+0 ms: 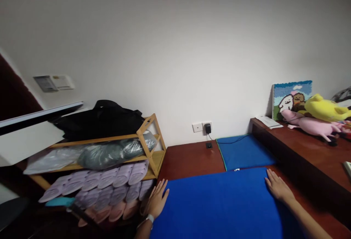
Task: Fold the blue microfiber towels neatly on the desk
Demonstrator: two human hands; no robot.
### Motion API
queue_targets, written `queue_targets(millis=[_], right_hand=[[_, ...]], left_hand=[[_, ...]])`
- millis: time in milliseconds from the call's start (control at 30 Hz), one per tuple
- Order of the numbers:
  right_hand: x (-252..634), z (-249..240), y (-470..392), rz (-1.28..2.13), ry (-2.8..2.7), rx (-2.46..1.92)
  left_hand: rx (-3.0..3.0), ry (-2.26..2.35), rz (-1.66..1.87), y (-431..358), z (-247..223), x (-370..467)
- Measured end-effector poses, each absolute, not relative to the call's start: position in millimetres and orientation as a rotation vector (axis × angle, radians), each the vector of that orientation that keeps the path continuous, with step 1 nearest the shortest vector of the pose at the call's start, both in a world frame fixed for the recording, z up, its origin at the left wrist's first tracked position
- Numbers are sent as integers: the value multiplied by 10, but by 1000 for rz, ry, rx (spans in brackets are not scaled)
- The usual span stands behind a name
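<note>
A bright blue cloth lies spread over a dark red wooden tabletop in front of me. My left hand, with a band at the wrist, rests at the cloth's left edge, fingers stretched out. At the far right corner of the cloth, my right hand lies flat with its fingers extended. Neither hand grips anything. Beyond the blue cloth is a darker blue cloth with a green edge and a small white tag, lying flat near the wall.
A wooden rack at left holds a black bag, plastic-wrapped items and several slippers. A black plug sits in the wall socket. On a raised ledge at right are a pink plush toy, a yellow plush and a picture.
</note>
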State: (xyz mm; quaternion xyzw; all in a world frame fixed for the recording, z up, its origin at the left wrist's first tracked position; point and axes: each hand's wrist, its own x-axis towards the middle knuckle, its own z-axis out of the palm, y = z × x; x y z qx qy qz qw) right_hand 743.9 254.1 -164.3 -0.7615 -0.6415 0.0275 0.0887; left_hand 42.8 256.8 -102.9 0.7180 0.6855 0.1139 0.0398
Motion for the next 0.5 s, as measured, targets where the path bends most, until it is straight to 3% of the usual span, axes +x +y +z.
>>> queue_targets(millis=[100, 200, 300, 500], right_hand=[[7480, -1484, 2632, 185, -1932, -2357], [7151, -1335, 2691, 57, -1976, -2272], [6231, -1218, 2616, -33, -2057, -1985], [3886, -955, 2420, 371, -2313, -1539]], left_hand=[[2183, 2100, 318, 2510, -970, 485], [2186, 2089, 338, 2462, -941, 520], [2196, 2093, 367, 2453, -974, 518], [2208, 2102, 369, 2475, -1060, 480]])
